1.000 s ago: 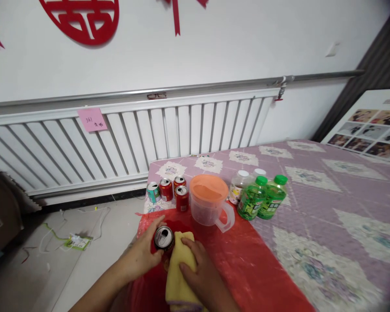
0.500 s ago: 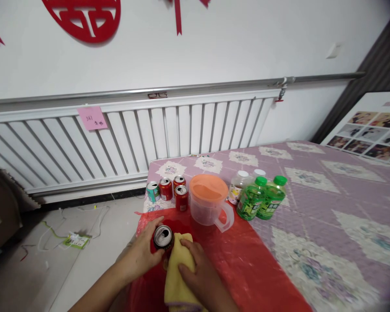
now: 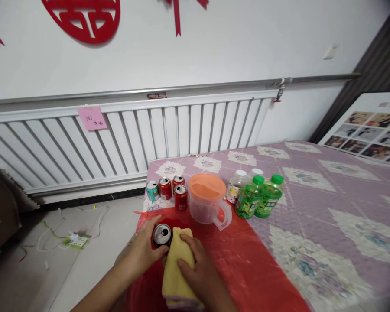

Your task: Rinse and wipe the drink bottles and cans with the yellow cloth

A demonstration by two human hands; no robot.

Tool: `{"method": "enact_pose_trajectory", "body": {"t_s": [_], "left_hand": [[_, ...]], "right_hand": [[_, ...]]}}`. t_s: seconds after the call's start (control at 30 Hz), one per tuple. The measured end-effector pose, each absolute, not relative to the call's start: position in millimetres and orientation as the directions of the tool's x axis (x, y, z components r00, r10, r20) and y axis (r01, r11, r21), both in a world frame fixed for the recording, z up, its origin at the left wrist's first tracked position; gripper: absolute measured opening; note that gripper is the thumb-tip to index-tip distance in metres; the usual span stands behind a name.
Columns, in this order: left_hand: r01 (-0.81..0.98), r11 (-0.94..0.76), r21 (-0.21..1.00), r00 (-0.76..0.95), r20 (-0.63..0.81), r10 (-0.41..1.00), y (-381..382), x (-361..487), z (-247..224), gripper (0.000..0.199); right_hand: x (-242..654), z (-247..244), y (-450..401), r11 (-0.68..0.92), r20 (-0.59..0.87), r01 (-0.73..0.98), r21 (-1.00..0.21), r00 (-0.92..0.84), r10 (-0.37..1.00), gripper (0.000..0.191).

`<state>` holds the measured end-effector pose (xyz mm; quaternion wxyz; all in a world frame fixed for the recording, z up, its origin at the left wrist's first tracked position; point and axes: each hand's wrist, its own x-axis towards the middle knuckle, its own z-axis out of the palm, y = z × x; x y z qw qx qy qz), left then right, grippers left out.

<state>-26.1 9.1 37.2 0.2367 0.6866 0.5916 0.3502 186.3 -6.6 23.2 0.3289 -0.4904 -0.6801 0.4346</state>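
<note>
My left hand (image 3: 145, 245) is wrapped round a dark drink can (image 3: 162, 234) with an opened top, held upright over the red plastic sheet (image 3: 247, 268). In my right hand (image 3: 198, 266) is a folded yellow cloth (image 3: 178, 273), gripped between thumb and fingers close against the can's right side. Whether the cloth presses on the can I cannot tell. Just beyond stands a clear plastic pitcher (image 3: 203, 210) with an orange lid (image 3: 207, 186). Left of it are several opened cans, among them a red can (image 3: 180, 198) and a teal can (image 3: 152, 191).
Right of the pitcher stand two green-capped bottles (image 3: 249, 197) and two white-capped bottles (image 3: 234, 187). A floral cover (image 3: 305, 208) lies beneath everything. Behind is a white radiator (image 3: 178, 130); on the floor at left lies a power strip (image 3: 76, 241) with cables.
The yellow cloth and my right hand have shifted slightly up and left along the can. My left hand keeps its hold; the view has moved a little.
</note>
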Motion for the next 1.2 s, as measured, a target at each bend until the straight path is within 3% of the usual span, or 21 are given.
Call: {"method": "enact_pose_trajectory", "body": {"t_s": [0.17, 0.3, 0.53, 0.67, 0.93, 1.2], "left_hand": [[0.617, -0.174, 0.768, 0.137, 0.113, 0.984, 7, -29, 48, 0.08], [0.572, -0.177, 0.801, 0.222, 0.057, 0.973, 7, -32, 55, 0.084], [0.62, -0.164, 0.767, 0.084, 0.143, 0.986, 10, -26, 43, 0.085], [0.621, -0.13, 0.773, 0.065, 0.115, 0.991, 12, -23, 42, 0.079], [0.542, -0.15, 0.827, 0.252, 0.01, 0.968, 7, -29, 62, 0.081], [0.596, -0.127, 0.793, 0.077, 0.1, 0.992, 9, -26, 46, 0.082]], "right_hand": [[189, 20, -7, 0.096, -0.047, 0.393, -0.914, -0.339, 0.94, 0.056], [189, 25, -7, 0.101, -0.018, 0.375, -0.921, -0.301, 0.953, 0.056], [185, 33, -8, 0.127, 0.046, 0.307, -0.943, -0.259, 0.965, 0.056], [186, 31, -7, 0.121, 0.02, 0.334, -0.935, -0.291, 0.957, 0.056], [186, 27, -5, 0.099, -0.023, 0.37, -0.924, -0.312, 0.95, 0.056], [185, 32, -10, 0.14, 0.056, 0.307, -0.941, -0.269, 0.962, 0.056]]}}
